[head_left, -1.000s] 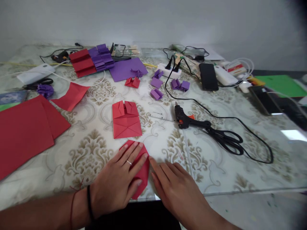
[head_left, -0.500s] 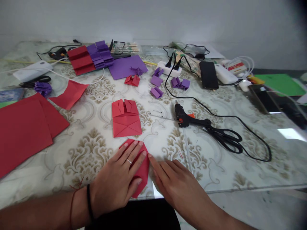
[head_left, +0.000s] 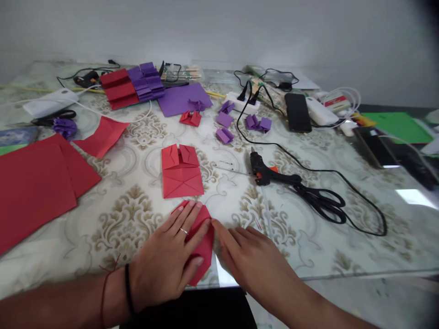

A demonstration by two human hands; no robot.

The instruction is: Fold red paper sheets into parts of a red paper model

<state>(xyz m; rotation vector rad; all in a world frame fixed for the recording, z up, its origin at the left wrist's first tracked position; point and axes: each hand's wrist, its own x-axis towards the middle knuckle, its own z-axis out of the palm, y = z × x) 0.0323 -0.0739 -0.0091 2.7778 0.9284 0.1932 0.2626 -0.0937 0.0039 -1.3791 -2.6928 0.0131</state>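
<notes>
My left hand [head_left: 168, 260] lies flat, fingers stretched out, on a small folded red paper [head_left: 205, 246] at the table's near edge. My right hand [head_left: 255, 265] rests flat just right of that paper, its index fingertip touching the paper's right edge. Just beyond them lies a folded red paper square [head_left: 181, 171] with two flaps at its top.
Large red sheets [head_left: 34, 187] cover the left. A black glue gun [head_left: 265, 172] and black scissors [head_left: 322, 201] lie to the right, with a cable looping around. Purple and red folded pieces, a purple sheet [head_left: 183, 98], a power strip and a phone [head_left: 297, 112] crowd the back.
Both hands stay pressed on and beside the small red paper; the right hand has slid slightly left and nearer. The view shifted a little.
</notes>
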